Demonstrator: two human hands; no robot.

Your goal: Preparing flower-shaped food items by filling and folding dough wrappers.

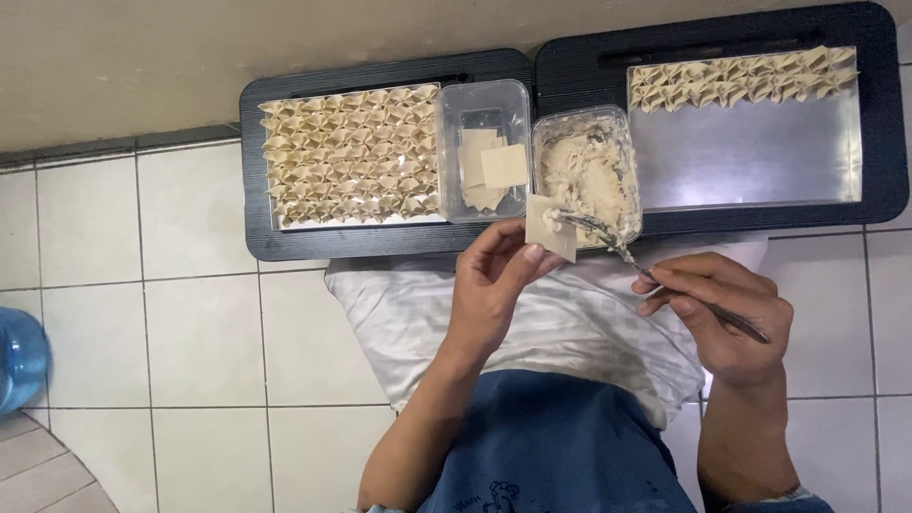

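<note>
My left hand [494, 285] holds a square pale dumpling wrapper [551, 228] by its lower edge, above my lap. My right hand [722, 309] grips a metal spoon [617, 249] whose tip rests on the wrapper with a dab of filling. Just behind stands a clear tub of pale minced filling [587, 173]. Beside it on the left, a clear tub [482, 152] contains a few loose square wrappers.
Two black trays lie on the white tiled floor: the left tray [255, 171] is packed with several rows of folded dumplings, the right tray [883, 114] has a metal sheet with folded dumplings along its far edge. A blue water bottle [19, 356] sits at the far left.
</note>
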